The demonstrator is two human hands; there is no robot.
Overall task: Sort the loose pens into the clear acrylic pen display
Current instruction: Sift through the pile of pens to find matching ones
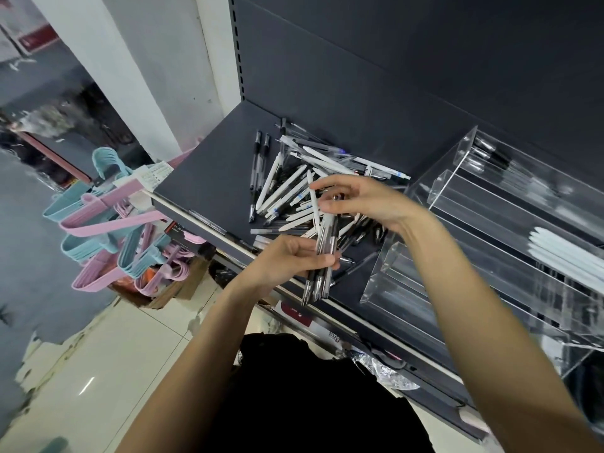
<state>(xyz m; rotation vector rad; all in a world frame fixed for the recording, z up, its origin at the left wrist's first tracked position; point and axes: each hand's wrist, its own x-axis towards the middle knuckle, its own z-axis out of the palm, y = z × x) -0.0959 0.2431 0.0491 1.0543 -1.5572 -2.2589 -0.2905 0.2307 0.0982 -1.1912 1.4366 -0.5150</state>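
Loose pens [295, 184]: mixed heap, white-barrelled and clear-barrelled with black grips, lying crisscrossed on the dark grey shelf [209, 178], left of the display. Two black-grip pens lie parallel at the heap's left edge.

Bundle of clear pens [322, 256]: several, held roughly upright over the shelf's front edge, above the heap's near side.

Left hand [294, 256]: fingers and thumb curled round the bundle's middle.

Right hand [356, 201]: above the heap, fingertips pinching the bundle's upper ends.

Clear acrylic pen display [483, 230]: stepped troughs, on the shelf's right part. Back trough holds dark-capped pens; a nearer trough holds white pens [562, 256].

Pink and blue hangers [108, 223]: piled in a cardboard box on the floor, left of the shelf.
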